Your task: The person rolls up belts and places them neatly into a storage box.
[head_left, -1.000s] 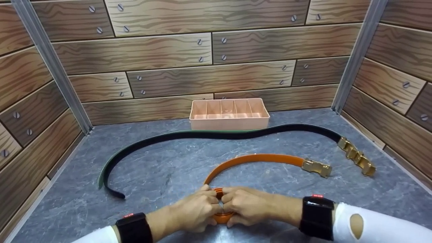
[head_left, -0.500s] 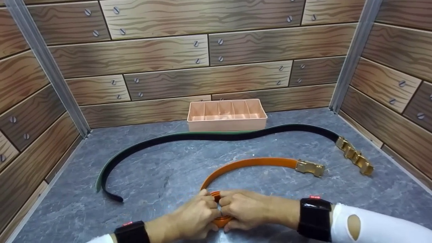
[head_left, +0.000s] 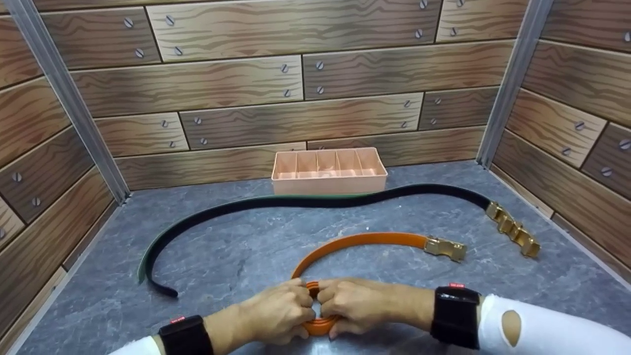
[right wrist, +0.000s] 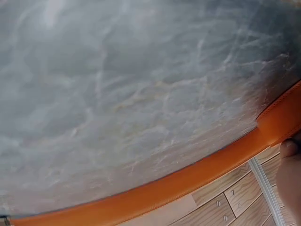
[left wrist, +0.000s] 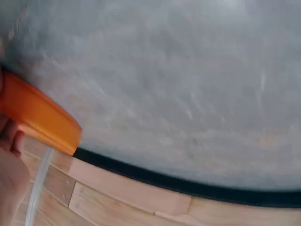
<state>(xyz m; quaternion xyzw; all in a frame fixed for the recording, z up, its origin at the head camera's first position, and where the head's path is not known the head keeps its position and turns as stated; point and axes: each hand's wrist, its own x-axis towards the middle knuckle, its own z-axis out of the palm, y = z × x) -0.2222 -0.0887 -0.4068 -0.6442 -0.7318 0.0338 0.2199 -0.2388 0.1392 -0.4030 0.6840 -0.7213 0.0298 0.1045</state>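
Observation:
An orange belt lies on edge across the near half of the table, part of it wound into a coil in front of me. My left hand grips the coil's left side, and my right hand grips its right side, fingers curled into the middle. The loose length arcs away to a gold buckle on the right. Both wrist views show the belt: a coiled part at the left hand, and the long strip running from the coil by the right hand. Fingertips inside the coil are partly hidden.
Dark belts, black with a green edge showing, curve behind the orange one, ending in gold buckles at the right. A pink divided box stands against the back wall. Wood-patterned walls enclose the grey marbled tabletop.
Both hands stay on the coil. The loose length of the orange belt has drawn in, its gold buckle shifting left toward the hands. The head view has also shifted slightly.

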